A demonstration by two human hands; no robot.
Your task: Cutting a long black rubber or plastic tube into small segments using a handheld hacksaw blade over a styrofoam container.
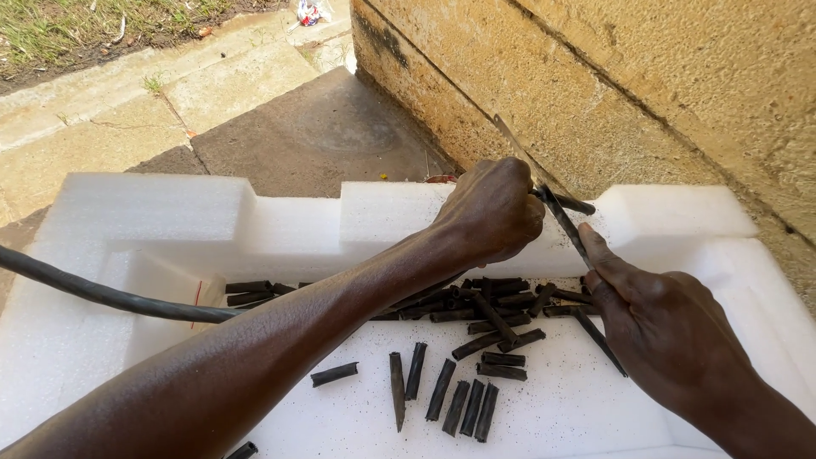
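Over the white foam tray (170, 212), the left hand (493, 212) clamps a black cable (571, 204) while the right hand (671, 331) grips a knife (561, 217) mid-cut; next, likely, a steady slice dropping another piece among the cut pieces (463, 399).

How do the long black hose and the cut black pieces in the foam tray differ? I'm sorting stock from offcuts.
The long black hose is one unbroken, curving length running in from the left over the foam tray; the cut pieces are short, straight stubs. The hose crosses the tray's edge, while the pieces lie loose on its floor, some piled, some side by side. Both look like the same dark tubing.
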